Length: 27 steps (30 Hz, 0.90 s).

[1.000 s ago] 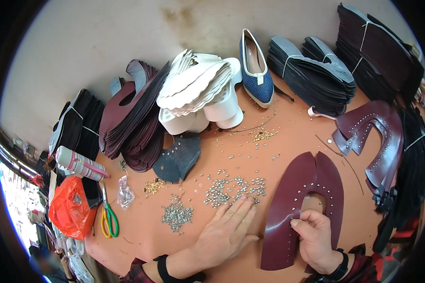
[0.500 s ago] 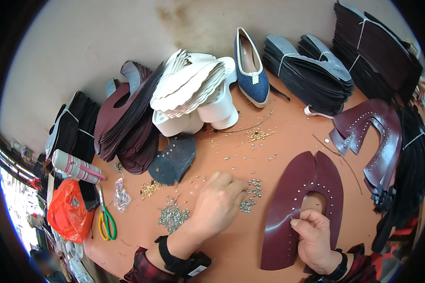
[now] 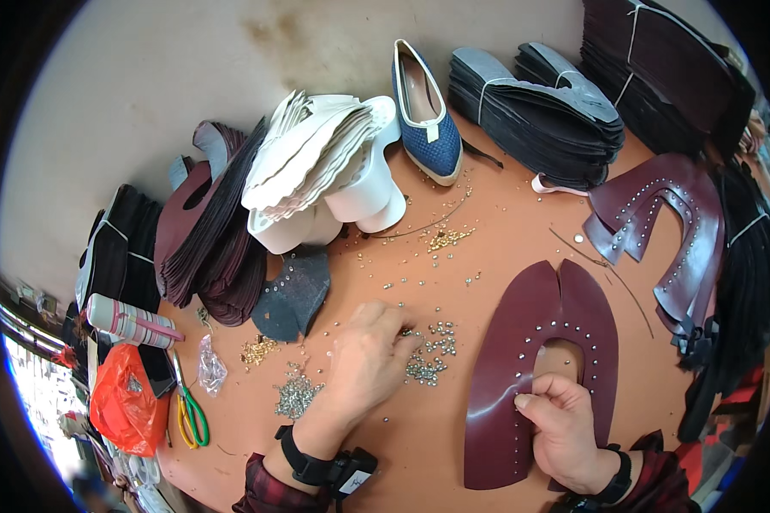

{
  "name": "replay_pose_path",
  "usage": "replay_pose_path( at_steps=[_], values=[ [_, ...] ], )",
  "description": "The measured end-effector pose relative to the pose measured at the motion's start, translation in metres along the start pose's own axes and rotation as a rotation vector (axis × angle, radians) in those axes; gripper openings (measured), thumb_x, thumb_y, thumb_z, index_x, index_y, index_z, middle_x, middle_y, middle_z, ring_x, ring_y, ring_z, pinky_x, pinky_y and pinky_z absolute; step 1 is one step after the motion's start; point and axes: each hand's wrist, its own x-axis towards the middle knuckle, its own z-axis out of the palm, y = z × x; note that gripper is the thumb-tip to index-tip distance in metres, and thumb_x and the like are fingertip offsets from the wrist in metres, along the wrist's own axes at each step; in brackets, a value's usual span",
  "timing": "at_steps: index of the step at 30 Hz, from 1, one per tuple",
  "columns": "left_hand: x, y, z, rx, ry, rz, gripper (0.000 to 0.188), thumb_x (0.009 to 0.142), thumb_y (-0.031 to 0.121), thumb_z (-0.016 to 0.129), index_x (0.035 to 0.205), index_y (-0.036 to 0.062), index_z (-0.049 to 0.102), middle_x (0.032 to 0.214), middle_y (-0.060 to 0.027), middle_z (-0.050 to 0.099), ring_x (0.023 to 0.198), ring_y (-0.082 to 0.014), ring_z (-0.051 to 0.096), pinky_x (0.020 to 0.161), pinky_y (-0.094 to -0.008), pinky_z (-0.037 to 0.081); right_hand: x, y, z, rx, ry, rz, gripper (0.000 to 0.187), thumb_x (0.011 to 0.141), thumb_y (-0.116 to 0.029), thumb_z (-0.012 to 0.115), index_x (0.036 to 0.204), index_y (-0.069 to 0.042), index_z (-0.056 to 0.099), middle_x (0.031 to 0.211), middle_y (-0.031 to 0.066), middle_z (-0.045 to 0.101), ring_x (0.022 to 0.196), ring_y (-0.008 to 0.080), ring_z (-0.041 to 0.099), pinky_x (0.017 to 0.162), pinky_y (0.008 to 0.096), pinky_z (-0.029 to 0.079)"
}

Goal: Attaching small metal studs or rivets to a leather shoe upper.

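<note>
My right hand [image 3: 565, 432] grips a maroon leather shoe upper [image 3: 498, 385] by the inner edge of its cutout, thumb on top. Small silver studs line the cutout in a curved row. To the left, my left hand [image 3: 370, 359] hovers at the edge of a loose spread of silver studs [image 3: 432, 346]. Its fingers are curled together, and whatever is between the tips is hidden. A denser pile of silver studs [image 3: 298, 396] lies beside the left wrist.
Gold studs [image 3: 259, 349] lie by a dark studded leather piece [image 3: 291, 299]. Scissors [image 3: 188, 406] and a red plastic bag [image 3: 127, 402] sit left. Behind stand white pieces [image 3: 312, 154], a blue shoe [image 3: 430, 137] and tied leather stacks [image 3: 539, 120]. Studded maroon uppers [image 3: 689, 231] lie right.
The whole view has shifted, so most things on the table appear farther left. My left hand has drawn back slightly from the loose studs. The right hand keeps its hold on the shoe upper.
</note>
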Motion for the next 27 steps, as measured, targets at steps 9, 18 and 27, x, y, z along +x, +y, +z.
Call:
replay_pose_path(
  at_steps=[9,18,27],
  values=[
    [0.006,0.001,0.000,0.047,-0.006,0.066,0.007,0.070,0.008,0.061,0.073,0.0020,0.057,0.074,-0.0129,0.053,0.075,-0.0304,0.053,0.064,-0.0390,0.044,0.000,0.001,0.001,0.017,-0.008,-0.001,0.011,0.074,0.009,0.053,0.075,-0.001,0.055,0.071,0.0020,0.057,0.064,0.0067,0.052,0.063,0.0206,0.043],
    [0.006,0.004,-0.003,0.091,-0.049,0.010,0.007,0.072,0.007,0.059,0.073,0.0015,0.056,0.074,-0.0131,0.053,0.076,-0.0312,0.053,0.064,-0.0395,0.044,-0.001,-0.002,0.001,-0.008,0.007,0.010,0.011,0.074,0.009,0.052,0.074,-0.002,0.055,0.070,0.0009,0.056,0.063,0.0060,0.050,0.062,0.0204,0.042],
    [-0.024,-0.007,-0.005,0.054,0.009,0.079,0.011,0.069,0.006,0.060,0.079,0.0042,0.059,0.075,-0.0104,0.053,0.074,-0.0284,0.053,0.063,-0.0373,0.045,-0.002,0.000,0.000,0.014,-0.017,0.009,0.009,0.076,0.008,0.049,0.077,0.001,0.056,0.079,0.0080,0.062,0.070,0.0114,0.057,0.068,0.0236,0.046]
  ],
)
